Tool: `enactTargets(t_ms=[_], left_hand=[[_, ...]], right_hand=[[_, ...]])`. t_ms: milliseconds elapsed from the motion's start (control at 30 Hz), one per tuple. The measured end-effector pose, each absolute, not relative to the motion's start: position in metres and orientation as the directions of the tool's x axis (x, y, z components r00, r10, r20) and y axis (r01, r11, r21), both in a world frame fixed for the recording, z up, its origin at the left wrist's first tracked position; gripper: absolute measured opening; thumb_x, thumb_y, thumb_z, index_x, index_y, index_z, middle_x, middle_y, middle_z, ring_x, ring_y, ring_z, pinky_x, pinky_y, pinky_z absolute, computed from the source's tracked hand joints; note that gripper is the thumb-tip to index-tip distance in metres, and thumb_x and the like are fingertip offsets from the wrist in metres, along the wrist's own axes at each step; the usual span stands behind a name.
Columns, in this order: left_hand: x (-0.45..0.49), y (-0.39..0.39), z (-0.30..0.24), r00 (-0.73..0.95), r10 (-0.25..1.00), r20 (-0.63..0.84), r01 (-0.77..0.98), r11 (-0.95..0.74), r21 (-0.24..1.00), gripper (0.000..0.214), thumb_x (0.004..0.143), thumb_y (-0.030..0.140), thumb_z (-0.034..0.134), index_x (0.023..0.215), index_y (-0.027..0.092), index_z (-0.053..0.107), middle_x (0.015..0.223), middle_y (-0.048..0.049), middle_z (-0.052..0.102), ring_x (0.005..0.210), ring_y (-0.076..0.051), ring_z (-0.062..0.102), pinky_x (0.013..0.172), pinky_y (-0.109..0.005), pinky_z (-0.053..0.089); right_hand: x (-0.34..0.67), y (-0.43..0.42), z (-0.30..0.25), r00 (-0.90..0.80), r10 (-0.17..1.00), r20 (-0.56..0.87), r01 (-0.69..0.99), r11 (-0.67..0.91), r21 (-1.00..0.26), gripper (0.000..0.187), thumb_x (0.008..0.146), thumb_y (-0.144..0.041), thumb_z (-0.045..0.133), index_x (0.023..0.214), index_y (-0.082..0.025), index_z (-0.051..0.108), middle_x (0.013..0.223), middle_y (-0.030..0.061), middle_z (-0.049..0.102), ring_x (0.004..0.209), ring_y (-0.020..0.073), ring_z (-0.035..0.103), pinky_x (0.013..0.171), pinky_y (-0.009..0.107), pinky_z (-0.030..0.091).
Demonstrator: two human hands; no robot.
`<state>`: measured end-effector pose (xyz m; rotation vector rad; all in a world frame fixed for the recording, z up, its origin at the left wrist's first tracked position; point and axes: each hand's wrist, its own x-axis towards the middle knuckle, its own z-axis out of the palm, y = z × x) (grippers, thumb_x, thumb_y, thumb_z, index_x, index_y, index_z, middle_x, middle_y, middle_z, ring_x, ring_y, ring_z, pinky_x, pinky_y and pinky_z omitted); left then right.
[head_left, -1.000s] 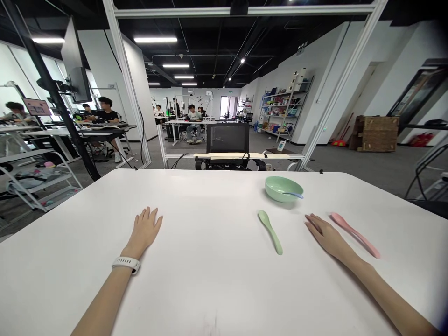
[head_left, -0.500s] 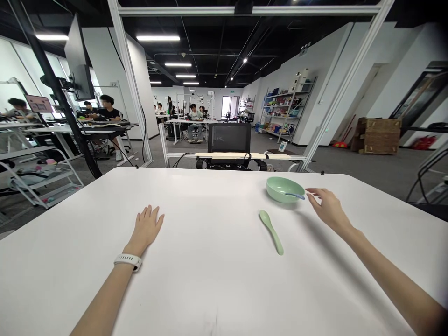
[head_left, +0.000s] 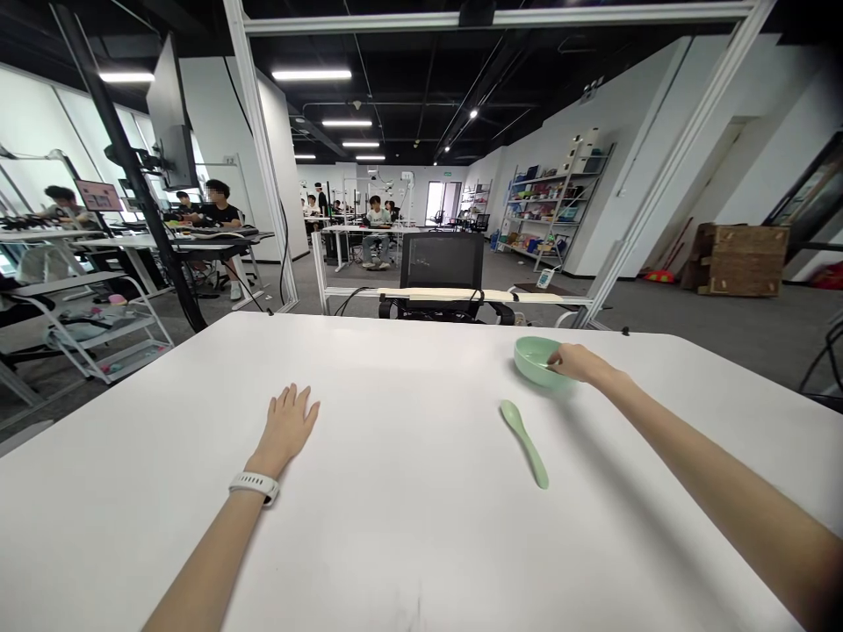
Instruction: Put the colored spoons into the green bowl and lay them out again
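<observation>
Spoon [head_left: 526,446] near bowl [head_left: 530,376], chair [head_left: 441,261] beyond

Ceiling strip lights [head_left: 312,75] bright, I log pale glare on counter [head_left: 395,491], soft shadow beneath right arm [head_left: 698,458], right corners darkened.

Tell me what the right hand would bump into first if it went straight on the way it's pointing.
Most likely the green bowl, probably on its inner side: the right hand has its fingers over the bowl, though how deep they sit is unclear.
</observation>
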<state>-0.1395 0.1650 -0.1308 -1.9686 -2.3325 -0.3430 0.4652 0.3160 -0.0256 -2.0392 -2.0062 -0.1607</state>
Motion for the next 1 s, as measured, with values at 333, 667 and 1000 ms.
enactTargets(t_ms=[333,667,1000], left_hand=[[-0.14,0.165,-0.132,-0.173,0.965,0.197,0.982,0.153,0.11,0.072,0.115,0.045,0.031,0.171,0.008,0.059,0.185,-0.0286,0.051,0.174,-0.041,0.047,0.142,-0.065,0.037],[-0.149,0.171,-0.142,-0.154,0.956,0.251,0.988,0.145,0.053,0.073,0.116,0.045,0.028,0.17,0.009,0.06,0.182,-0.0274,0.055,0.171,-0.04,0.052,0.14,-0.062,0.04],[-0.157,0.178,-0.153,-0.159,0.945,0.285,0.987,0.144,0.072,0.076,0.114,0.049,0.027,0.168,0.01,0.063,0.179,-0.0263,0.059,0.169,-0.04,0.053,0.139,-0.06,0.04]], right_hand=[[0.474,0.249,-0.001,0.197,0.962,0.188,0.976,-0.174,-0.133,0.044,0.118,-0.03,0.05,0.137,-0.006,0.082,0.135,0.0282,0.083,0.116,0.0338,0.078,0.089,0.035,0.05],[0.472,0.151,-0.074,0.321,0.946,0.048,0.888,-0.283,-0.362,0.04,0.112,-0.027,0.048,0.073,-0.025,0.058,0.072,0.0114,0.069,0.065,0.0269,0.067,0.07,0.038,0.045],[0.453,0.137,-0.085,0.352,0.936,-0.031,0.929,-0.353,-0.11,0.046,0.119,-0.021,0.038,0.111,-0.008,0.081,0.118,0.0241,0.077,0.087,0.0272,0.078,0.076,0.035,0.053]])
